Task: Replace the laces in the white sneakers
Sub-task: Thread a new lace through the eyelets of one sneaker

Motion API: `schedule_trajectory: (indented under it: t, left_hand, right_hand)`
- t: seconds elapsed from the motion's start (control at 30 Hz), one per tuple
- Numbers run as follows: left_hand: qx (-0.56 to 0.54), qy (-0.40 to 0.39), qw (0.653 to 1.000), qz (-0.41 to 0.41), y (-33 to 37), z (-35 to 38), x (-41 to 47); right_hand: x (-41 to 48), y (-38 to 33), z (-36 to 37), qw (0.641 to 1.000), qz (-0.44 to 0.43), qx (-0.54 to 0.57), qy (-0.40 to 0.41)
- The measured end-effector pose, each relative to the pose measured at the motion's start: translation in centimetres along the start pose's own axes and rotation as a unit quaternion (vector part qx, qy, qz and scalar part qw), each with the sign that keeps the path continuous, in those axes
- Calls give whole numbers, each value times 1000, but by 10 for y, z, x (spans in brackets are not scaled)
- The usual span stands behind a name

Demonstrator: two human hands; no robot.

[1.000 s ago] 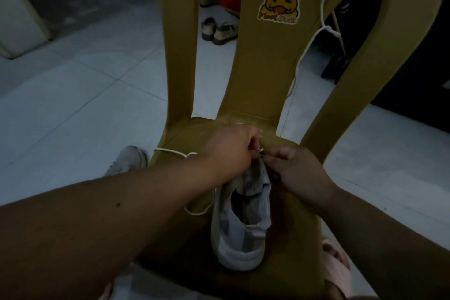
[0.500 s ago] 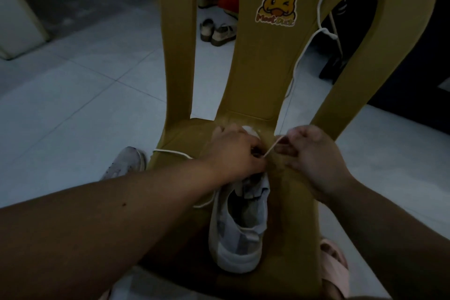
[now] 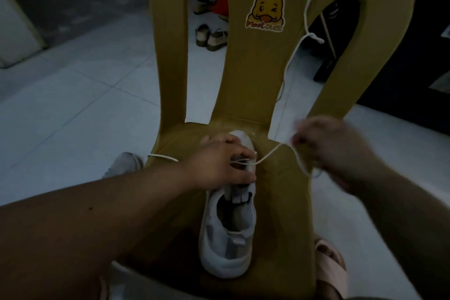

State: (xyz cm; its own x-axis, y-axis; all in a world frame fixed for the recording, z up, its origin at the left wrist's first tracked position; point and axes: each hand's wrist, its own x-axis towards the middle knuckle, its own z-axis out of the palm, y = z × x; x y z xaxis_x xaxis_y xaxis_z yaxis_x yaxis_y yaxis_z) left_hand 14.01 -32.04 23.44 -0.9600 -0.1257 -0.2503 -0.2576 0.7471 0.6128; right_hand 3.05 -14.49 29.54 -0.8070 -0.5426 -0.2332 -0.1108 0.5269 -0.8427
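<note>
A white sneaker (image 3: 229,234) lies on the seat of a yellow plastic chair (image 3: 280,202), toe pointing away from me. My left hand (image 3: 219,163) grips the front of the sneaker over the eyelets. A white lace (image 3: 270,152) runs taut from the eyelets up and right to my right hand (image 3: 323,148), which pinches it; that hand is blurred. A loop of the lace hangs under the right hand. The lace's other end trails off the seat's left edge. A second sneaker (image 3: 124,163) sits on the floor left of the chair.
Another white lace (image 3: 306,14) hangs over the chair back beside a duck sticker (image 3: 266,10). Sandals (image 3: 211,36) stand on the tiled floor behind the chair. A foot in a pink slide (image 3: 331,265) is at the chair's right front.
My right hand has pulled the lace out of the eyelets, moving up and to the right. My left hand has stayed on the sneaker's front.
</note>
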Motion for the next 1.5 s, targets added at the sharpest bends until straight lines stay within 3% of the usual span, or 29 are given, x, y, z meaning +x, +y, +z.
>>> schedule_trajectory:
  t: [0.1,0.33,0.53,0.7,0.93,1.23,1.33,1.5]
  left_hand:
    - [-5,-6,1000,2,-2,0,-1]
    - [-20,1,1000,-3,-9,5,1]
    - [-25,9,1000,-5,-8,5,1]
    - [-20,5,1000,-14,-6,5,0]
    - [-6,9,1000,-17,-4,6,-1]
    - [-7,14,1000,-18,-5,8,-2]
    - [-10,8,1000,-15,-4,5,-1]
    - [-73,-36,996,-22,-3,-13,-6]
  right_hand:
    - [-2,12,43,978,41,-159,-132]
    - [0,9,53,972,61,-196,-115]
    - [0,-3,20,992,91,63,-68]
    - [3,-6,-18,952,120,281,-3]
    - [-4,-14,-43,921,98,376,-8]
    - [-6,-9,-60,878,59,473,44]
    - [-9,-12,-55,886,83,454,52]
    - [-11,-15,-36,968,116,176,137]
